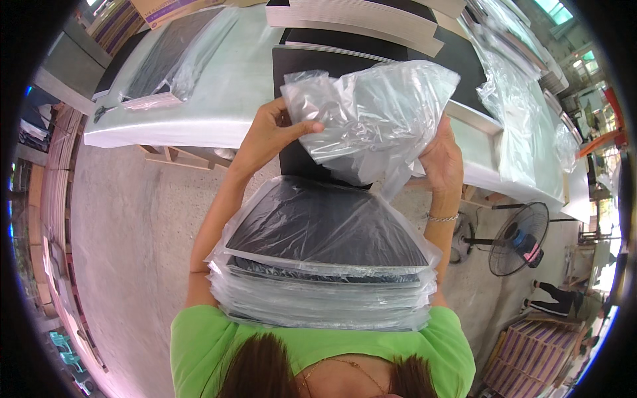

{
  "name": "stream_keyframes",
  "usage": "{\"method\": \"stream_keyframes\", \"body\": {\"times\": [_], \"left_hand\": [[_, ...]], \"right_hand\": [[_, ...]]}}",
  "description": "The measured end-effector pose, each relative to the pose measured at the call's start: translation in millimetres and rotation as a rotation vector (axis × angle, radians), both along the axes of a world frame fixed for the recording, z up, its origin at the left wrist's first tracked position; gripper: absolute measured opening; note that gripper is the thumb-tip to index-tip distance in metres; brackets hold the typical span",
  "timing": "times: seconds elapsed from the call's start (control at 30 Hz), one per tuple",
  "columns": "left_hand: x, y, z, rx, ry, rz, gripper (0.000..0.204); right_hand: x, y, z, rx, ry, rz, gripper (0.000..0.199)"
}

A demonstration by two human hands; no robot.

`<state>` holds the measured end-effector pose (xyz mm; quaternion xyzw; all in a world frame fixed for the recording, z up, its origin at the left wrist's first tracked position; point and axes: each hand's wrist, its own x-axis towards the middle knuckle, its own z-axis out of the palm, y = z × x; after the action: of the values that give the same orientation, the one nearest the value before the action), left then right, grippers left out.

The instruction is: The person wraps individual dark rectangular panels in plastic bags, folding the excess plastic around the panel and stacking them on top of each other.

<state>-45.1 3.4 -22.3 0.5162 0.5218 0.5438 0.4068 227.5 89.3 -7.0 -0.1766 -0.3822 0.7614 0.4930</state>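
A crumpled clear plastic bag (378, 113) is held up between my two hands, over the table's near edge. My left hand (275, 132) grips its left side, thumb lying across the plastic. On the opposite side, my right hand (443, 156) is closed on the bag's edge, its fingers partly hidden behind the plastic. Behind the bag stands a black board (302, 63), reaching down past the table edge; whether the bag covers any of it I cannot tell. Close to my body sits a stack of black boards in clear plastic sleeves (325, 232).
Thick stacks of white-edged black boards (355, 30) lie on the white-covered table (232, 79). Wrapped boards (172, 60) and scissors (103, 113) are on its left, loose plastic (517, 132) on its right. A black fan (519, 240) stands at the right, near boxes (531, 351).
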Motion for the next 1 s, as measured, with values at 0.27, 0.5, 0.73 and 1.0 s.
{"method": "stream_keyframes", "body": {"times": [0.27, 0.5, 0.73, 1.0], "left_hand": [[-7.0, -19.1, -17.1, -0.020, -0.071, 0.066, 0.035], [-25.2, -35.2, -38.3, -0.166, -0.006, 0.036, 0.040], [-14.4, -19.3, 35.7, 0.144, 0.487, -0.076, 0.080], [22.3, 13.9, 54.3, 0.099, 0.393, -0.303, 0.032]], "right_hand": [[4.6, 24.1, -5.4, 0.109, -0.260, -0.203, 0.031], [3.1, 21.3, -9.7, 0.258, -0.307, -0.470, 0.023], [-8.4, 11.7, 12.2, 0.312, -0.439, -0.339, 0.024], [-29.0, -1.0, 39.1, 0.483, -0.542, -0.387, 0.025]]}}
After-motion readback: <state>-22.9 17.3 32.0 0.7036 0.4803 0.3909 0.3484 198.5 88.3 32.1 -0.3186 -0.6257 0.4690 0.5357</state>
